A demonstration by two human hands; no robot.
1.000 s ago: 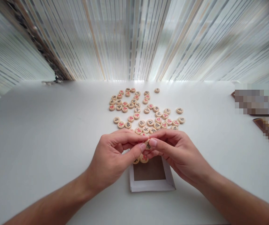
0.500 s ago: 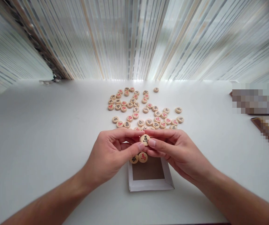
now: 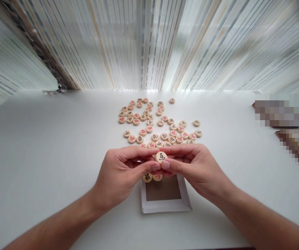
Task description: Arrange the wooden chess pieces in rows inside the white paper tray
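Between the fingertips of both hands is a round wooden Chinese chess piece [image 3: 161, 157] with a black character facing me. My left hand [image 3: 124, 170] pinches it from the left, and my right hand [image 3: 192, 165] from the right, thumbs in front. Below them lies a shallow white box [image 3: 165, 206] with a brown bottom. At its far left part show a piece with a black character [image 3: 147, 177] and one with a red character [image 3: 157, 176], the latter partly covered by my fingers. The far side of the box is hidden behind my hands.
Many loose chess pieces [image 3: 164, 136] with red or black characters are scattered on the white table [image 3: 60, 146] beyond my hands. Two blurred-out objects [image 3: 279, 110] lie at the right. A striped curtain [image 3: 128, 41] hangs along the table's far edge.
Both hands still hold the same piece. My right thumb has slid down to its lower edge, uncovering more of its face. The whole view has shifted slightly.
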